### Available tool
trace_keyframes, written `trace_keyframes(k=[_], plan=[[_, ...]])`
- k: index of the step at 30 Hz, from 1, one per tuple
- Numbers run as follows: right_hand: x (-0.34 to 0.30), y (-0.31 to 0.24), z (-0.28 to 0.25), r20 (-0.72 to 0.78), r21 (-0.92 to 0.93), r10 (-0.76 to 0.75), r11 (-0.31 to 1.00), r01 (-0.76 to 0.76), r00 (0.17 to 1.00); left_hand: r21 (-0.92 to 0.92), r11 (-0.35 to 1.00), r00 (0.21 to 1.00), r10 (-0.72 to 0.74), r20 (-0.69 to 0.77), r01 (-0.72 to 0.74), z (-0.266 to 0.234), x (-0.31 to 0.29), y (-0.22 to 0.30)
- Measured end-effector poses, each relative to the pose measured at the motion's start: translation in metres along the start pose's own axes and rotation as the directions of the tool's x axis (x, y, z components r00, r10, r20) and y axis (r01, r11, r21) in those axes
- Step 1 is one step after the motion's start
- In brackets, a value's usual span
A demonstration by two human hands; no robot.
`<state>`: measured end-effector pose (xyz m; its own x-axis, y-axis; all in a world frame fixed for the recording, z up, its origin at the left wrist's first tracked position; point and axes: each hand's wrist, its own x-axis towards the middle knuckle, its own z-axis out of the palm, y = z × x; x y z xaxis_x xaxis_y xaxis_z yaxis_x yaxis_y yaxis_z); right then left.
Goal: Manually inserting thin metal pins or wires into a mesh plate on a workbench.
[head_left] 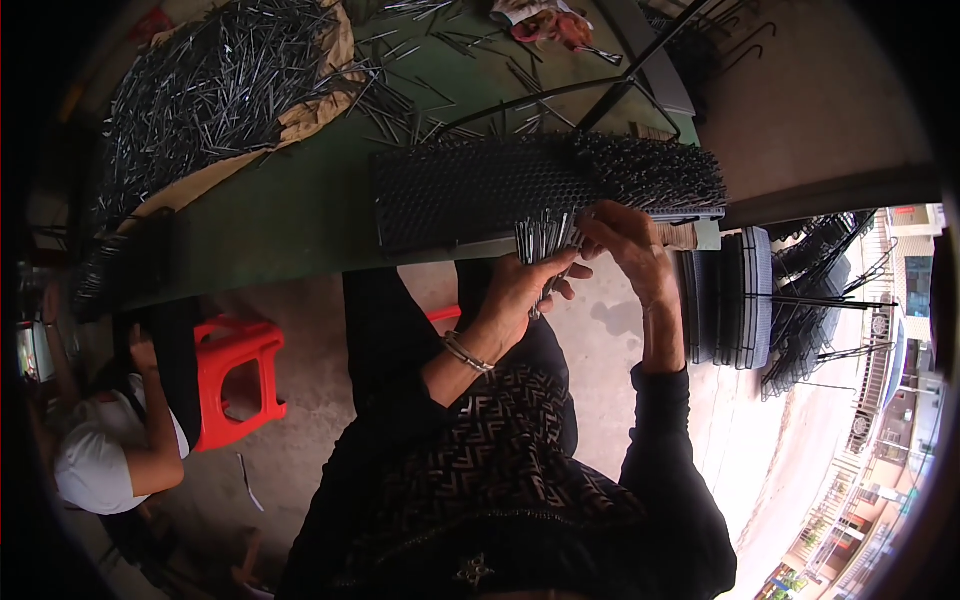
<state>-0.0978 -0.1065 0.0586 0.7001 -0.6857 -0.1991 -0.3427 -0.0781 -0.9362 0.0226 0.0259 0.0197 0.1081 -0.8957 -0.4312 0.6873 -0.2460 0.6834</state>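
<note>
My left hand (512, 298) is closed round a bundle of thin metal rods (540, 236), which stand up out of the fist in front of my body. Beside the bundle, my right hand (632, 245) has its fingers bent and pinched together at the rods' right side; what lies between the fingertips is too small to make out. Just beyond both hands, along the table's near edge, sits a long black rack (470, 190) with a grid of small holes. Its right part is filled with many upright dark rods (650, 170).
A large heap of loose rods (215, 90) lies on brown paper (310, 118) on the green table (260, 225). A crumpled cloth (545, 22) lies at the back. Black mesh racks (745, 297) stand at right. A red stool (240, 380) and another person (120, 450) are at left.
</note>
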Motion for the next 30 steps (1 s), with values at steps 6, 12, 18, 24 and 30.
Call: trace_keyframes(k=[6,12,18,24,30], plan=[[-0.005,-0.002,-0.006,-0.181,0.063,-0.046,0.996,0.059,0.982,-0.099,0.994,0.995,-0.061,-0.079,0.053,-0.005,0.008,-0.006],[0.009,0.013,-0.016,-0.541,-0.341,-0.329,0.927,0.156,0.774,-0.233,0.971,0.995,-0.068,-0.078,0.048,-0.025,0.027,-0.030],[0.015,0.013,-0.014,-0.558,-0.469,-0.377,0.878,0.093,0.739,-0.342,0.940,0.997,-0.017,-0.070,-0.008,-0.022,0.026,-0.035],[0.017,0.017,-0.016,-0.536,-0.501,-0.390,0.861,0.090,0.749,-0.340,0.940,0.997,-0.032,-0.074,0.004,-0.020,0.025,-0.033],[0.032,0.031,-0.030,-0.368,-0.693,-0.524,0.706,0.149,0.768,-0.327,0.945,0.991,-0.039,-0.132,-0.007,-0.017,0.020,-0.029]])
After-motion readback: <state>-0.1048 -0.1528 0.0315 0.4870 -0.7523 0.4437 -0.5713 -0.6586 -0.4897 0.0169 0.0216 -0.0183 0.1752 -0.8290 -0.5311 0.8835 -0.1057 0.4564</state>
